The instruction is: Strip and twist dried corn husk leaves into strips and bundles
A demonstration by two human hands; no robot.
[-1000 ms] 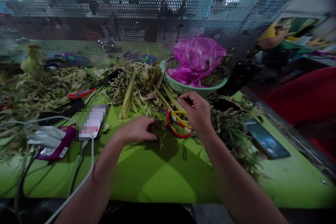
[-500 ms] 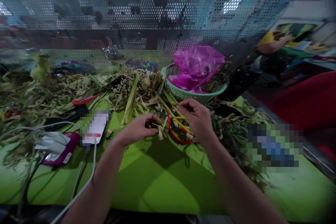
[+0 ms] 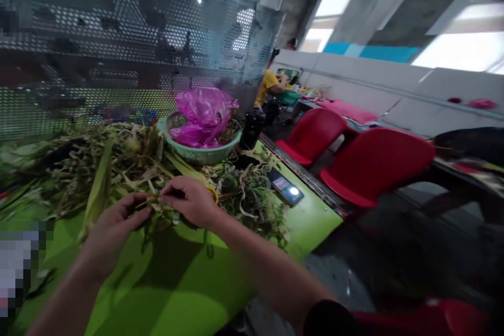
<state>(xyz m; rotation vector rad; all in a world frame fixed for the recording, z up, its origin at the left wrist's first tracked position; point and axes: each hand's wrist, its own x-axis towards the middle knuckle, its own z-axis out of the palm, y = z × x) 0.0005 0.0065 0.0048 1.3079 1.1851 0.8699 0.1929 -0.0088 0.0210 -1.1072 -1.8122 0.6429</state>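
Observation:
My left hand [image 3: 114, 223] and my right hand [image 3: 191, 202] meet over the green table [image 3: 177, 283], both pinched on a thin green plant stem [image 3: 155, 201] between them. A heap of dry leaves and stalks [image 3: 98, 168] lies just behind my hands. A bit of yellow [image 3: 214, 195] shows beside my right hand; what it is cannot be made out.
A teal basket [image 3: 197, 153] with a pink plastic bag [image 3: 202, 113] stands at the back. A phone [image 3: 286, 187] lies near the table's right edge. Red chairs [image 3: 370, 165] stand to the right. A perforated screen [image 3: 118, 63] backs the table. A person in yellow [image 3: 270, 84] sits far off.
The view has swung right, showing the chairs and the room. My hands have come closer together and now pinch one stem; the red and yellow loops are hidden.

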